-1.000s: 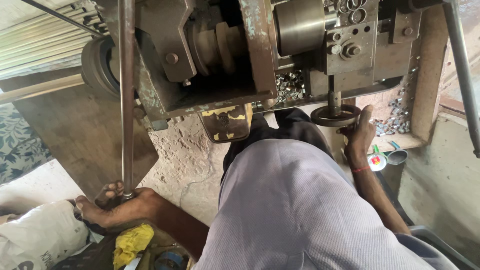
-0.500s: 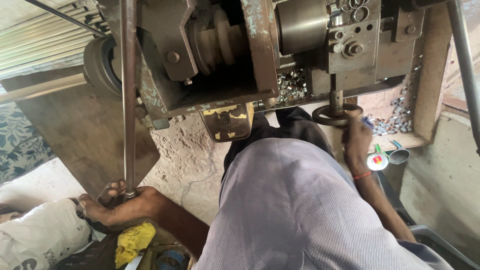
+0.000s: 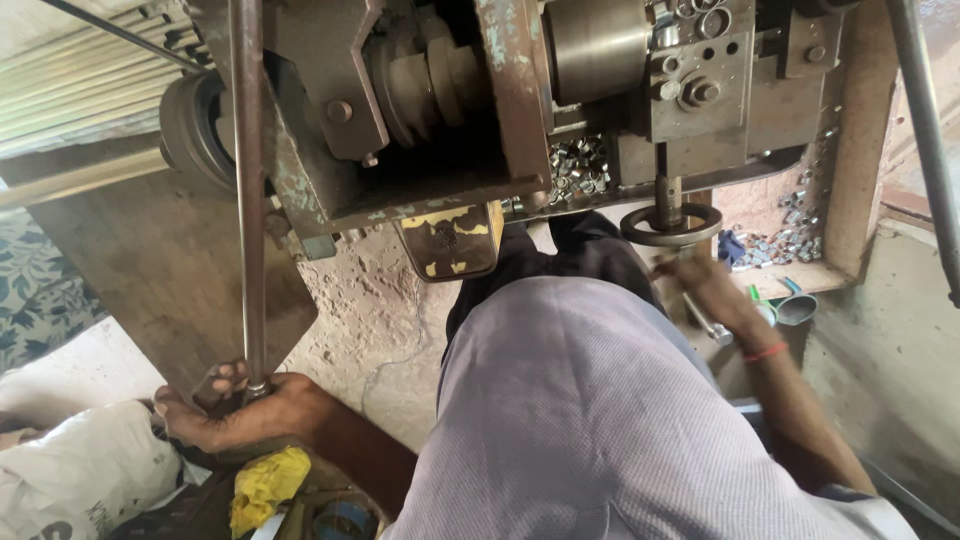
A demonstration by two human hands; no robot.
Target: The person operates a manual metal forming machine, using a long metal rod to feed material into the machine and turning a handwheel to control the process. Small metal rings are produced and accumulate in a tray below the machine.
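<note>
My left hand [image 3: 225, 412] grips the lower end of a long upright steel rod [image 3: 248, 190] that runs up past the front of a worn grey machine [image 3: 470, 110]. My right hand [image 3: 705, 283] hangs blurred just below the small round handwheel [image 3: 670, 226] under the machine's right side, fingers loose, off the wheel. A red band circles that wrist. My torso in a pale lilac shirt fills the lower middle and hides my lap.
Several small metal nuts lie in a heap [image 3: 578, 165] under the machine and along the right ledge [image 3: 795, 240]. A white sack [image 3: 80, 475] and a yellow rag [image 3: 265, 480] lie at lower left. A slanted pipe [image 3: 925, 130] crosses the right edge.
My right hand has come off the handwheel and dropped below it. My left hand keeps its hold on the rod's lower end.
</note>
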